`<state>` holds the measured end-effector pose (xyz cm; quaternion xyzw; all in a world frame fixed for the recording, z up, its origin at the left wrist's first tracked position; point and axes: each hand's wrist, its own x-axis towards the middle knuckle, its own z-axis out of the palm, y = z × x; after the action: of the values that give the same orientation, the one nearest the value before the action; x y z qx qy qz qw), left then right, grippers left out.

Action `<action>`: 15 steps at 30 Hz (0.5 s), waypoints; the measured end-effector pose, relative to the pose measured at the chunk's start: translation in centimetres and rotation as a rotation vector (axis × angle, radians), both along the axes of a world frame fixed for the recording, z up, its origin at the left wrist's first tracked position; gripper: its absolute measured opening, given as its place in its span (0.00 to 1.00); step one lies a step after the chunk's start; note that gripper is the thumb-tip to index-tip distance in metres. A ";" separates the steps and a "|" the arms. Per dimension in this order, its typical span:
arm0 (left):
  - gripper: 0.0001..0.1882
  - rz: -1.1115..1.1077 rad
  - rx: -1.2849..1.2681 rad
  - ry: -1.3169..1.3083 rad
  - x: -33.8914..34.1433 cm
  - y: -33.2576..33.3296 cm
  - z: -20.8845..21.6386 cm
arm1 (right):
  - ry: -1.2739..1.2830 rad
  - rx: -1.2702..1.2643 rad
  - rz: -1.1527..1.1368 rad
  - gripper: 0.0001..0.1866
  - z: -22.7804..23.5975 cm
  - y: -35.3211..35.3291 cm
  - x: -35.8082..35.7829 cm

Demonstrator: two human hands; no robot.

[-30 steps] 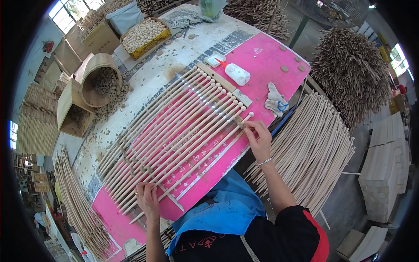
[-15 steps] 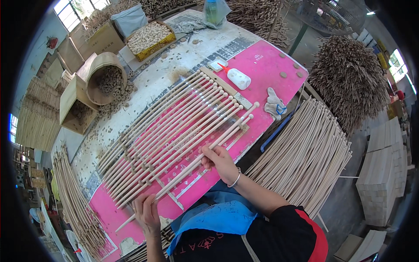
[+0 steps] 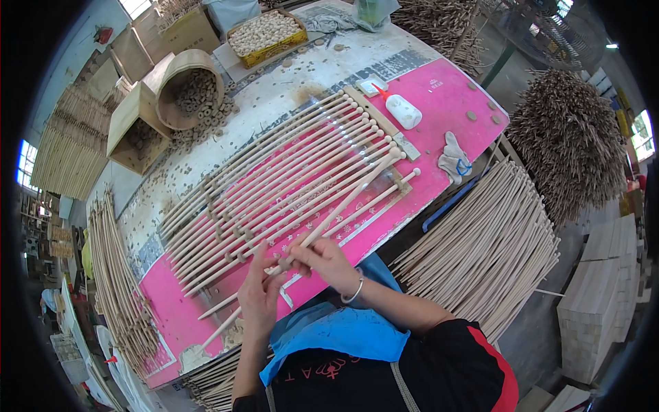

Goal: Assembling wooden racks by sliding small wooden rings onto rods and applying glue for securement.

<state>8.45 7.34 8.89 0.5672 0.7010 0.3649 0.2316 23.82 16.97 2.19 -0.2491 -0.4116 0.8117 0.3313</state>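
Note:
A long wooden stick (image 3: 348,201) with a round ball at its far right end lies slantwise across the row of similar sticks. My right hand (image 3: 326,264) is closed round it, thumb and fingers pinching it. Just left of those fingers, a small brown wooden ring (image 3: 285,264) appears to sit on the stick. My left hand (image 3: 259,295) is closed on the stick's lower part, its index finger raised, while the stick's tail comes out below the palm. Several ball-ended sticks (image 3: 302,161) lie side by side on the pink table sheet (image 3: 439,96), some with brown rings near their lower ends.
A white glue bottle with a red tip (image 3: 403,112) and a glove (image 3: 453,159) lie at the right. Wooden rings spill from a round tub (image 3: 213,75). A yellow crate (image 3: 274,51) holds wooden balls. Stick bundles (image 3: 480,240) flank the table; a fan (image 3: 542,34) stands behind.
Both hands have come closer together around the stick, and my left hand has moved up and right. A brown ring now shows between them. The whole view has shifted slightly.

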 end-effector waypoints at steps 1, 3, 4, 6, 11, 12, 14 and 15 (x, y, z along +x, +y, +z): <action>0.35 0.003 -0.005 0.001 -0.7 -0.6 -0.5 | 0.034 0.031 -0.008 0.15 0.3 0.4 0.3; 0.33 0.037 0.006 -0.076 -1.5 -1.3 -1.3 | 0.002 0.147 0.002 0.18 1.0 0.8 0.5; 0.32 0.043 0.031 -0.108 -1.0 -1.4 -1.4 | 0.001 0.145 0.001 0.18 0.6 0.5 0.6; 0.31 0.028 0.004 -0.116 -0.6 -1.4 -1.1 | -0.003 -0.009 0.212 0.18 0.0 -0.4 0.8; 0.30 0.062 -0.020 -0.152 -1.8 -2.7 -1.5 | -0.042 -0.020 -0.086 0.16 1.1 2.5 3.8; 0.28 0.068 -0.056 -0.207 -2.1 -3.1 -1.5 | -0.039 -0.009 -0.131 0.16 1.3 3.4 4.9; 0.26 0.077 -0.094 -0.260 -2.8 -3.9 -1.6 | -0.027 0.034 -0.198 0.15 1.3 4.6 6.2; 0.23 0.085 -0.110 -0.270 -3.1 -4.1 -1.8 | -0.012 0.055 -0.229 0.15 1.2 5.0 6.6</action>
<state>5.37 3.21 7.10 0.4691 0.7058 0.4086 0.3388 30.43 22.00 3.42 -0.2902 -0.4047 0.7554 0.4258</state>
